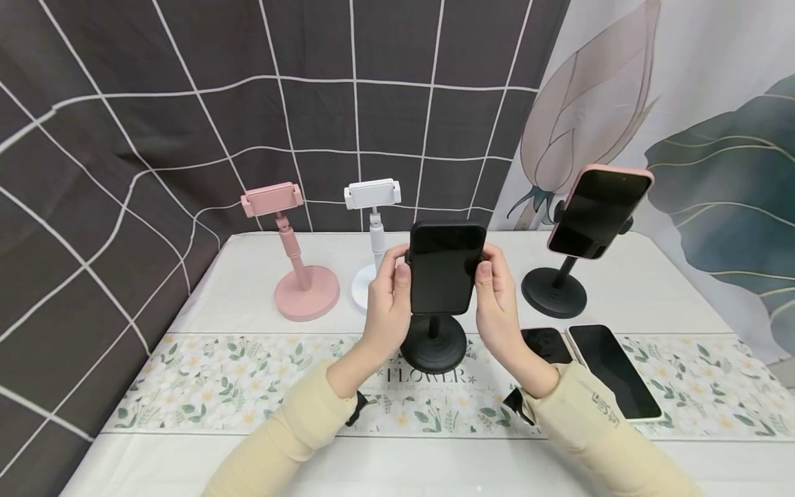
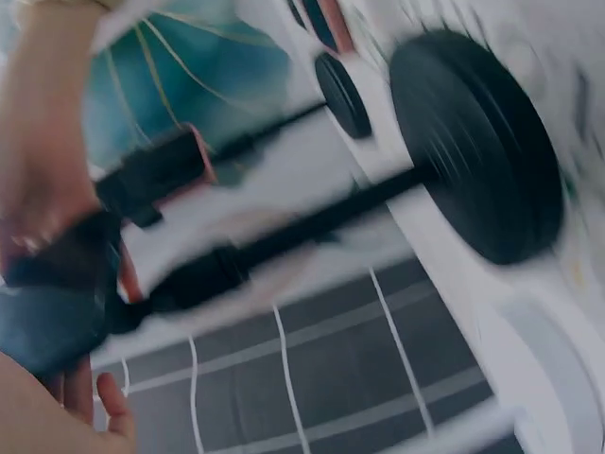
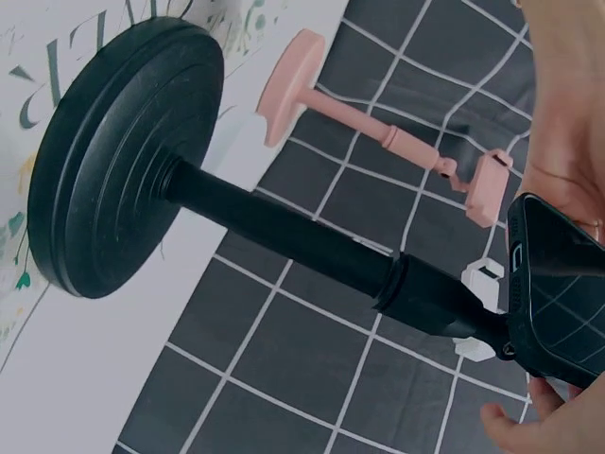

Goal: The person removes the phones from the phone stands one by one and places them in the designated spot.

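A black phone [image 1: 447, 270] sits upright at the top of a black phone stand [image 1: 433, 348] in the middle of the table. My left hand [image 1: 390, 298] grips the phone's left edge, thumb along the side and fingers behind. On the opposite edge my right hand [image 1: 499, 307] holds it the same way. In the right wrist view, the stand's pole [image 3: 284, 236] runs from its round base to the back of the phone [image 3: 572, 293]. The left wrist view is blurred, with the same black base [image 2: 477, 147] tilted across it. The phone hides the stand's clamp in the head view.
Behind stand a pink phone stand [image 1: 307, 293] and a white one [image 1: 373, 195], partly hidden by my left hand. At right, another black stand [image 1: 554, 293] carries a pink-edged phone [image 1: 599, 212]. Two phones lie flat near my right forearm, one white-edged [image 1: 611, 369].
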`<state>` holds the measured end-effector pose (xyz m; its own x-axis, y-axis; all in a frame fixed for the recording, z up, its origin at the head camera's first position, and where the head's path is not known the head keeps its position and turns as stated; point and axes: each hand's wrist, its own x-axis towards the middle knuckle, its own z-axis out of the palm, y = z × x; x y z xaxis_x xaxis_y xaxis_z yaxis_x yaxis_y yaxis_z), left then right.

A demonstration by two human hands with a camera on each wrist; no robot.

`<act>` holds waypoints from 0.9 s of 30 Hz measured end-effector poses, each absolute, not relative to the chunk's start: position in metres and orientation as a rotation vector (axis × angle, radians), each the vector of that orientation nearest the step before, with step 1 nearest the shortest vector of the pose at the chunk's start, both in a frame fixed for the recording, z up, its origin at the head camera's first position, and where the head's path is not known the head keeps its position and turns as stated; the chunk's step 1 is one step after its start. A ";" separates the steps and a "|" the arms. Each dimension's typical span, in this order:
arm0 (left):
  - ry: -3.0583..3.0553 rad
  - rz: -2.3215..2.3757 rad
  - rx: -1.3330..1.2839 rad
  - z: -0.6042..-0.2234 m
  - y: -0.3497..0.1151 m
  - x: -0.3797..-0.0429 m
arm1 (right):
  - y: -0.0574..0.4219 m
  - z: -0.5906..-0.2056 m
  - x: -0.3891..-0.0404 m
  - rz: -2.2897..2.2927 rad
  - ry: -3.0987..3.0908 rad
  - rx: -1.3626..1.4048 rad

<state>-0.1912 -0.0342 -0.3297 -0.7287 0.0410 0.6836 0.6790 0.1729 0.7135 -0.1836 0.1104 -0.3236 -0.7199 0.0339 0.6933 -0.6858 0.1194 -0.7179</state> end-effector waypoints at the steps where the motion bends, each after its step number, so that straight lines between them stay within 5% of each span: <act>1: -1.961 -1.495 -0.710 -0.329 -0.037 -0.195 | 0.110 -0.323 -0.184 1.650 -1.845 0.633; 8: -2.062 -1.058 -0.797 -0.321 -0.048 -0.211 | 0.111 -0.322 -0.185 1.631 -1.858 0.626; 19: -2.015 -1.111 -0.733 -0.321 -0.045 -0.216 | 0.106 -0.315 -0.183 1.649 -1.839 0.617; 27: -2.013 -1.024 -0.747 -0.319 -0.044 -0.214 | 0.091 -0.284 -0.179 1.117 -1.808 0.672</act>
<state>-0.2141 -0.0443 -0.3194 -0.5526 0.1606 0.8179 0.7555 0.5108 0.4102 -0.1788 0.0914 -0.2835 -0.4654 0.0022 0.8851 -0.7907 0.4484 -0.4169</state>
